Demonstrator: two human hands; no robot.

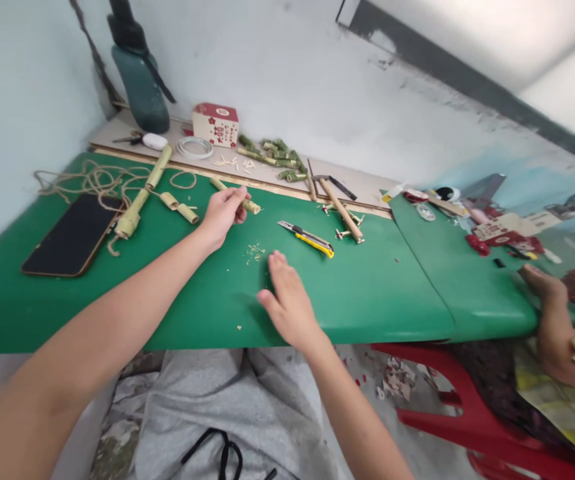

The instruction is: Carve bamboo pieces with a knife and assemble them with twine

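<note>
My left hand (225, 212) is closed around a thin bamboo piece (252, 207), whose ends stick out on both sides. Over the green mat (377, 293), my right hand (287, 300) is open with its fingers extended, beside small shavings (256, 253). A yellow utility knife (307, 239) with its blade out lies just beyond my right hand. To the knife's right is a hammer (342, 210), its handle over small stick pieces. Left of my left hand lie short bamboo pieces (178, 207) and a long jointed bamboo (142, 197) with twine.
A phone (72, 235) lies at the left near loose twine (92, 177). Along the wall stand a bottle (141, 87) and a red-white box (216, 125), near green bamboo pieces (280, 155). At the right, another person's hands (542, 283) are above a red chair (462, 407).
</note>
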